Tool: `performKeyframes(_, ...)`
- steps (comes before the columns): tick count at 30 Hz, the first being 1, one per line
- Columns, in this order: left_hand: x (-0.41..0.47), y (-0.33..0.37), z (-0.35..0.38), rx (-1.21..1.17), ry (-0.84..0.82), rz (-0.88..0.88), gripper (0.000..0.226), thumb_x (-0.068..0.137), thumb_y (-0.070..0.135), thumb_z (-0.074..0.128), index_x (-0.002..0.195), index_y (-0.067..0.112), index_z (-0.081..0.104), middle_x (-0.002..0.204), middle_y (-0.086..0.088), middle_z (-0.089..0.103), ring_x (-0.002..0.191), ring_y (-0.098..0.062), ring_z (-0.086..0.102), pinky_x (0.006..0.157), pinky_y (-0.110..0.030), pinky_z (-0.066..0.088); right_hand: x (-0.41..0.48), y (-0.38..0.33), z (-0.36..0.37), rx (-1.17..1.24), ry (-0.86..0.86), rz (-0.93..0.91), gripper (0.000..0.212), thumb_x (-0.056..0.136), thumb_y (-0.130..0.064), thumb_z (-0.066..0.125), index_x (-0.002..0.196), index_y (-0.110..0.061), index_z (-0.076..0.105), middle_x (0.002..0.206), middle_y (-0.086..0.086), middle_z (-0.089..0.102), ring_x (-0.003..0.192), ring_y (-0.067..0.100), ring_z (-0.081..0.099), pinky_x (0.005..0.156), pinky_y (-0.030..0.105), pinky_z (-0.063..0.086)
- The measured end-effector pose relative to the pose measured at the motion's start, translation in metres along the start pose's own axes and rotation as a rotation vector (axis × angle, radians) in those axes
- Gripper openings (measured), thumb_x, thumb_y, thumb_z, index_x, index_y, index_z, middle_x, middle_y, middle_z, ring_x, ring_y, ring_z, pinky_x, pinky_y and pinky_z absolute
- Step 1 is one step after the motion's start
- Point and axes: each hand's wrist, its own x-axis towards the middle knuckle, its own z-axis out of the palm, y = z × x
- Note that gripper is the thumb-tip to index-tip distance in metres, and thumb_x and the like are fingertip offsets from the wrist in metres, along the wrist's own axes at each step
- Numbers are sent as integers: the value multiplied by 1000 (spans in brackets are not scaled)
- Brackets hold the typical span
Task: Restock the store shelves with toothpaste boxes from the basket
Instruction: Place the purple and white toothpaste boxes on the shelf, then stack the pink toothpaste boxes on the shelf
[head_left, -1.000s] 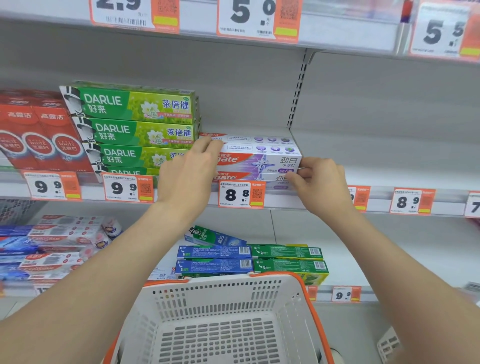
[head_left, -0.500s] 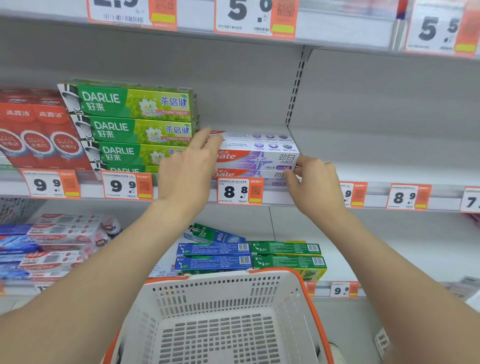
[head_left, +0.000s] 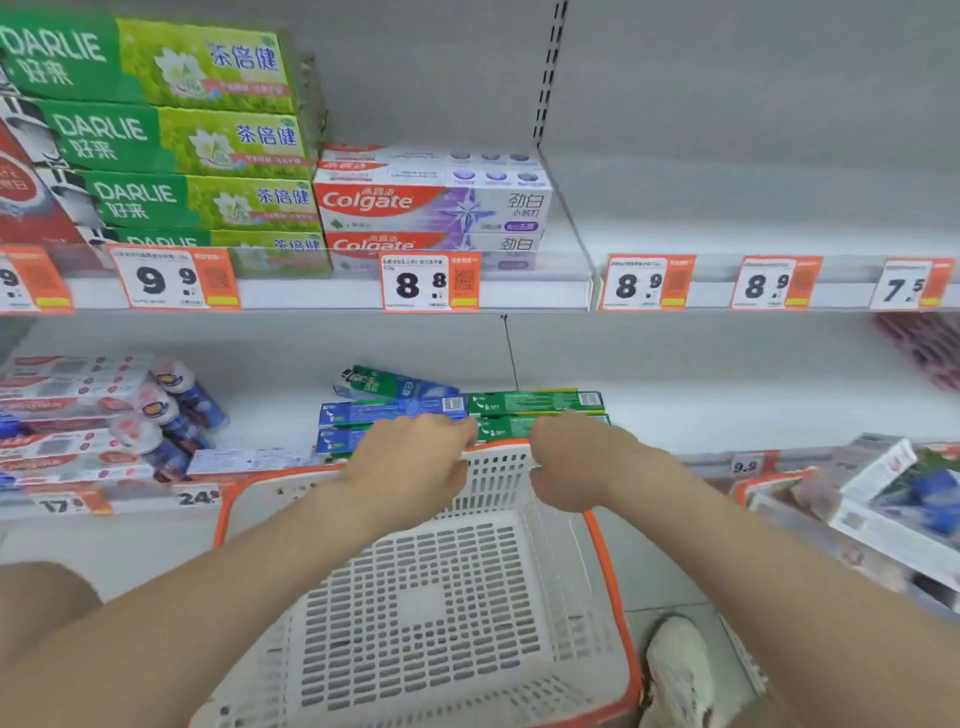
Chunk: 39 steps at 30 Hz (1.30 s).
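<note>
— Where do we see the toothpaste boxes?
— At twelve o'clock: long, glossy cardboard cartons stacked flat on the shelf, touching the green Darlie stack at ten.
— And our hands?
— Our left hand and right hand are over the far rim of the basket, perforated white plastic edged in orange, at six. The fingers curl under the knuckles, so we cannot tell whether they grip anything.

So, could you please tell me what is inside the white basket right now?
No boxes show inside the basket, only its perforated floor. The left hand and right hand, with their forearms, hide parts near the far wall.
</note>
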Motion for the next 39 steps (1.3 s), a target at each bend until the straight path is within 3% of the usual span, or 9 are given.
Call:
performKeyframes(4,-13,12,49,93,-302,92,34,105,33,46,137,20,50,120,-6,61,102,-34,66,69,-40,46,35,21,57,-90,-203,87,6,100,-10,47,99,-8,53,109,12,62,94,29,61,79,37,50)
performKeyframes(9,-53,39,89,-28,-581,42,47,109,51,39,136,14,51,123,-12,62,105,-36,64,75,-42,51,63,53,154,-102,-310,257,46,99,-12,42,142,2,50,144,22,48,126,34,56,103,40,50)
performKeyframes(14,-84,84,90,-44,-826,-101,65,108,63,29,140,12,55,124,-8,64,98,-30,63,72,-37,43,53,28,173,109,-189,302,38,98,-11,48,132,1,58,131,20,57,111,32,62,85,36,50)
performKeyframes(18,-96,86,77,46,-778,-347,79,101,75,21,119,13,66,112,-5,65,99,-29,64,86,-40,52,42,-18,180,519,-131,262,68,91,-10,56,149,9,26,129,20,63,102,38,69,82,40,57)
performKeyframes(21,-112,74,68,151,-683,-409,63,105,65,30,118,15,65,115,-8,64,107,-34,65,96,-45,54,32,-49,178,763,-221,9,61,85,-3,56,145,-9,49,125,16,68,94,27,68,76,45,57)
performKeyframes(25,-151,45,80,193,-518,-298,37,106,30,52,139,13,49,142,-11,50,119,-38,60,80,-40,47,19,-79,161,758,-179,-189,60,100,0,46,158,-13,38,156,14,48,123,20,56,85,22,46)
performKeyframes(29,-175,10,103,311,-708,-182,63,102,45,60,156,22,39,172,-3,4,155,-47,15,114,-67,32,-1,-94,143,647,-84,-211,49,99,-5,46,146,-17,56,143,12,58,115,25,61,86,28,48)
performKeyframes(31,-177,1,107,302,-793,-191,64,100,45,67,153,15,48,174,-2,-4,153,-46,25,115,-62,38,-11,-98,140,613,-90,-234,46,99,-6,48,141,-19,59,139,9,60,116,23,62,88,27,48)
performKeyframes(39,-179,-10,117,235,-752,-331,42,101,1,59,143,3,54,151,-18,45,130,-40,57,103,-51,53,-31,-111,153,512,-155,-299,45,98,-11,47,139,-23,60,129,5,66,110,21,62,88,26,45)
